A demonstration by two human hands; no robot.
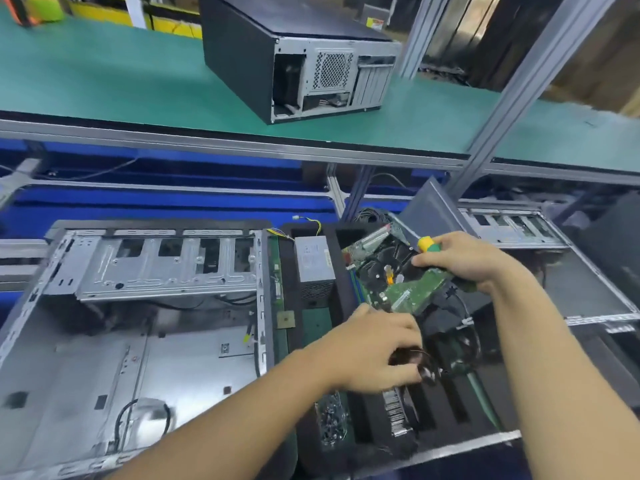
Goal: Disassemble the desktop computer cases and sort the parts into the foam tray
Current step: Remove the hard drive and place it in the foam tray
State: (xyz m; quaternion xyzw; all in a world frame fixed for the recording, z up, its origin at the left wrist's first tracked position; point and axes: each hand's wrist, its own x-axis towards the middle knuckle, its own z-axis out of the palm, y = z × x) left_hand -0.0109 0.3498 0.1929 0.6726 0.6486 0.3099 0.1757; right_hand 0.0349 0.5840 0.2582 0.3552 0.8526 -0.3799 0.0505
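Sorting parts: my right hand (464,259) grips a hard drive (412,289) and screwdriver (425,243); left hand (374,348) pinches a cable above the foam tray (346,292); next, seat the drive.

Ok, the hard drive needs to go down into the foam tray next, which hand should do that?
Right hand, probably. It already grips the hard drive, along with a screwdriver, directly over the foam tray. The left hand is lower, occupied with a small dark part.

Open room inside the gutted case (114,358); foam tray (349,296) crowded with parts and both hands.
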